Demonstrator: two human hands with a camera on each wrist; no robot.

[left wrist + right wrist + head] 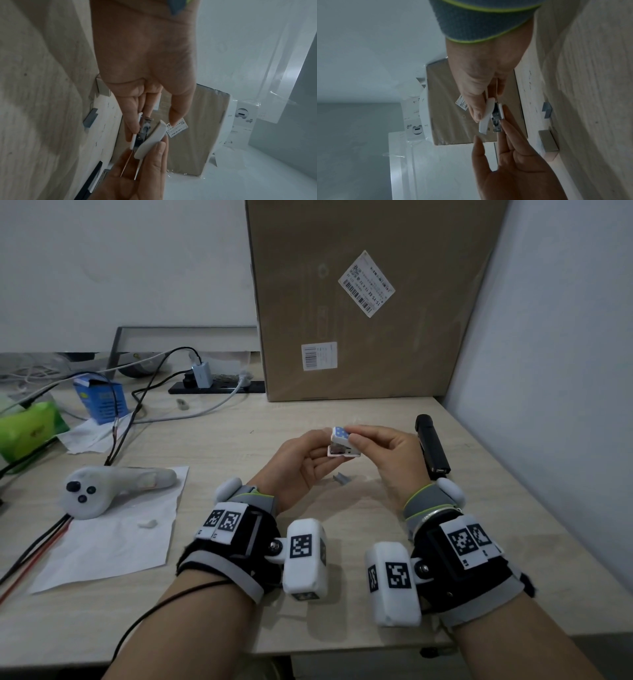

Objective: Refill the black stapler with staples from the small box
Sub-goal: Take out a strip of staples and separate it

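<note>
The black stapler [432, 445] lies shut on the desk at the right, apart from both hands. Above the desk's middle I hold a small white hinged case [343, 445] with a blue dotted lid; it is swung open and metal shows inside [145, 129]. My left hand [327, 448] cups the case's base from below. My right hand [354, 438] pinches the raised lid [485, 115] between thumb and fingers. A short grey strip of staples [342, 478] lies on the desk just under the hands, also seen as a staple strip [91, 119] in the left wrist view.
A big cardboard box [370, 302] leans on the wall behind. At the left are a white controller [113, 489] on paper, a blue carton [101, 398], a green packet [29, 429], cables and a power strip [215, 386]. A wall runs close on the right.
</note>
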